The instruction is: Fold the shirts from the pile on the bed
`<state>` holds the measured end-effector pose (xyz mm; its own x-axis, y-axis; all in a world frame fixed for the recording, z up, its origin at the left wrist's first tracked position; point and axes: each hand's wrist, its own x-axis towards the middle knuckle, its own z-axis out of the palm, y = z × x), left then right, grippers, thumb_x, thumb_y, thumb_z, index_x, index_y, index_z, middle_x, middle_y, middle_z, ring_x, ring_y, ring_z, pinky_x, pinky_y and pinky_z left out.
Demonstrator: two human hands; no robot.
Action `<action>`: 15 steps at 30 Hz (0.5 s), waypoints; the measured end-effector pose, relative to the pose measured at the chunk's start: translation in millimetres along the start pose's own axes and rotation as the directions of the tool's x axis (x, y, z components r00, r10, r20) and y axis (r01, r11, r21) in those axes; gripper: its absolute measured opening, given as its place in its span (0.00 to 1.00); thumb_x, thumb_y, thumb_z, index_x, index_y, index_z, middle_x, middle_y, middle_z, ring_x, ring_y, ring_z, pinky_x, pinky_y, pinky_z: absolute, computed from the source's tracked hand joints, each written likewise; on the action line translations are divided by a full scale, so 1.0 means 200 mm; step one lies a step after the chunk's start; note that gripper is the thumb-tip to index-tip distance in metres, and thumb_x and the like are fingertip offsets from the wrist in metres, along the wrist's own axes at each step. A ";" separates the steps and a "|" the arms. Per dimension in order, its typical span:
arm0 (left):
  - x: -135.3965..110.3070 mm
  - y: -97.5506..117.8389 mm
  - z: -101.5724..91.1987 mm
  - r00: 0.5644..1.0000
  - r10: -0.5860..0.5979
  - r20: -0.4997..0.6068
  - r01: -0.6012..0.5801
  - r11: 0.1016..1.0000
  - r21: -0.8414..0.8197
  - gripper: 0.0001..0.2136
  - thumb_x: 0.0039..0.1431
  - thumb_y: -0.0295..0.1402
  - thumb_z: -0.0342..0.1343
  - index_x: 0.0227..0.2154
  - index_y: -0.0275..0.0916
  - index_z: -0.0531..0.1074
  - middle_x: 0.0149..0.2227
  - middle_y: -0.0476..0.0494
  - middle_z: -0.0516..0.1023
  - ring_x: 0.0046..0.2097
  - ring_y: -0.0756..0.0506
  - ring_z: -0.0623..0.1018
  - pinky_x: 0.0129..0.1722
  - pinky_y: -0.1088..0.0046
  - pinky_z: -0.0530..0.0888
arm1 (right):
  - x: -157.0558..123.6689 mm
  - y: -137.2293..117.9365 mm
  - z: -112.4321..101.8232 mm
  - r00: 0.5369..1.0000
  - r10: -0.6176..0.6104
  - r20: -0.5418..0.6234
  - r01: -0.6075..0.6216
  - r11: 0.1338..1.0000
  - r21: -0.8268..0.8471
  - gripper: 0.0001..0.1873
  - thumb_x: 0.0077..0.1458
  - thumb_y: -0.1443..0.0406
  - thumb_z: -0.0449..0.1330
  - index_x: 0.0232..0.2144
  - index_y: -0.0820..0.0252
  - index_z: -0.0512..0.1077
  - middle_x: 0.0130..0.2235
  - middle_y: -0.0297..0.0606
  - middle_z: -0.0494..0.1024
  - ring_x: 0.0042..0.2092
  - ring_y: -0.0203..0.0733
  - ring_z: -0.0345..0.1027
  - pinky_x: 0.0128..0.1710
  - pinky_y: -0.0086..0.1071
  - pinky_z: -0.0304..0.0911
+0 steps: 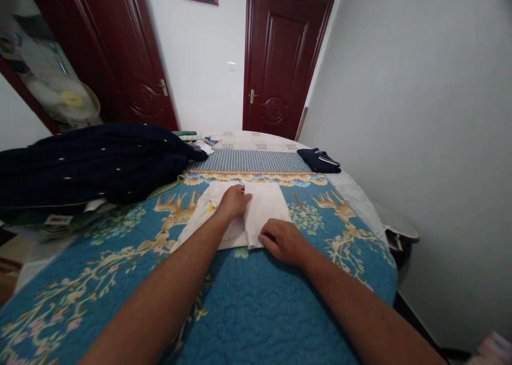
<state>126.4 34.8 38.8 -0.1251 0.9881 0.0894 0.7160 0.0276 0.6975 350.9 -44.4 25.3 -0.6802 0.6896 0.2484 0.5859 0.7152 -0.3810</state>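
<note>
A cream-white garment (264,205) lies partly folded on a blue quilted bedspread (248,301). My left hand (234,201) rests on its middle near the far edge, fingers curled and pinching a folded flap. My right hand (285,241) sits at the near right corner of the garment, fingers bent and gripping its edge. Both forearms reach in from the bottom of the view.
A dark navy garment pile (92,162) covers the bed's left side. A small folded dark item (319,160) lies at the far right. A white wall (420,114) runs close along the right. Two dark red doors (280,61) stand beyond; a fan (74,101) is at left.
</note>
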 end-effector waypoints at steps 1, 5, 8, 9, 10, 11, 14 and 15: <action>0.02 0.00 0.01 1.000 0.016 -0.020 -0.016 1.000 0.001 0.10 0.62 0.34 0.60 0.42 0.36 0.81 0.42 0.37 0.86 0.45 0.40 0.83 0.44 0.67 0.74 | 0.00 0.00 -0.01 1.000 -0.006 -0.017 0.006 1.000 0.006 0.09 0.69 0.63 0.59 0.37 0.59 0.78 0.37 0.38 0.80 0.39 0.41 0.72 0.42 0.32 0.61; 0.06 -0.05 0.02 0.996 0.035 -0.085 -0.037 0.999 -0.017 0.16 0.63 0.32 0.59 0.53 0.37 0.78 0.48 0.37 0.86 0.48 0.40 0.83 0.50 0.66 0.74 | 0.00 -0.01 -0.02 0.998 -0.039 -0.043 0.041 0.998 0.048 0.10 0.69 0.63 0.58 0.38 0.59 0.79 0.38 0.39 0.80 0.40 0.41 0.73 0.43 0.33 0.63; 0.03 -0.09 0.02 0.994 -0.028 -0.109 0.028 1.000 0.000 0.26 0.65 0.34 0.59 0.65 0.37 0.69 0.51 0.35 0.85 0.51 0.39 0.82 0.53 0.64 0.74 | -0.01 -0.01 -0.02 0.996 -0.063 -0.062 0.069 0.992 0.105 0.09 0.68 0.64 0.58 0.37 0.58 0.79 0.37 0.38 0.80 0.39 0.41 0.73 0.42 0.33 0.64; 0.01 -0.10 0.02 0.993 -0.052 -0.102 0.052 0.999 0.002 0.29 0.66 0.35 0.58 0.69 0.38 0.65 0.50 0.36 0.85 0.51 0.39 0.83 0.53 0.64 0.74 | 0.00 0.00 -0.03 0.994 -0.060 -0.090 0.071 0.990 0.123 0.09 0.68 0.64 0.58 0.37 0.57 0.79 0.36 0.38 0.80 0.39 0.42 0.73 0.43 0.33 0.65; -0.01 -0.10 0.02 0.994 -0.066 -0.092 0.066 0.998 0.005 0.31 0.67 0.36 0.57 0.71 0.39 0.61 0.50 0.37 0.85 0.51 0.39 0.83 0.53 0.64 0.75 | 0.00 0.01 -0.04 0.990 -0.042 -0.137 0.061 0.989 0.137 0.10 0.68 0.64 0.58 0.37 0.57 0.79 0.36 0.39 0.80 0.40 0.43 0.74 0.44 0.34 0.66; -0.04 -0.09 0.02 0.995 -0.058 -0.085 0.060 0.998 0.017 0.33 0.67 0.37 0.57 0.73 0.40 0.58 0.50 0.37 0.85 0.52 0.39 0.83 0.53 0.63 0.75 | 0.00 0.03 -0.05 0.979 -0.008 -0.203 0.038 0.989 0.144 0.10 0.69 0.64 0.57 0.39 0.56 0.79 0.38 0.40 0.81 0.42 0.44 0.75 0.46 0.35 0.68; -0.16 -0.07 0.03 0.992 0.097 -0.081 -0.082 0.981 0.179 0.34 0.68 0.41 0.56 0.74 0.42 0.57 0.64 0.31 0.76 0.63 0.36 0.77 0.61 0.58 0.72 | 0.00 0.11 -0.10 0.895 0.134 -0.425 -0.093 0.989 0.116 0.17 0.71 0.64 0.51 0.49 0.57 0.79 0.48 0.46 0.83 0.53 0.48 0.75 0.58 0.41 0.68; -0.21 -0.06 0.04 0.984 0.169 -0.063 -0.148 0.954 0.261 0.33 0.69 0.43 0.56 0.73 0.42 0.60 0.70 0.30 0.70 0.69 0.33 0.72 0.65 0.55 0.70 | 0.00 0.13 -0.10 0.872 0.168 -0.460 -0.141 0.986 0.093 0.20 0.71 0.63 0.49 0.54 0.58 0.78 0.53 0.48 0.81 0.58 0.49 0.73 0.62 0.44 0.66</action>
<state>128.4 -5.7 19.8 -0.0447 0.9671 0.2506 0.8806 -0.0803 0.4670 375.2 -22.7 33.0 -0.2916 0.7738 0.5624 0.6325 0.5970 -0.4935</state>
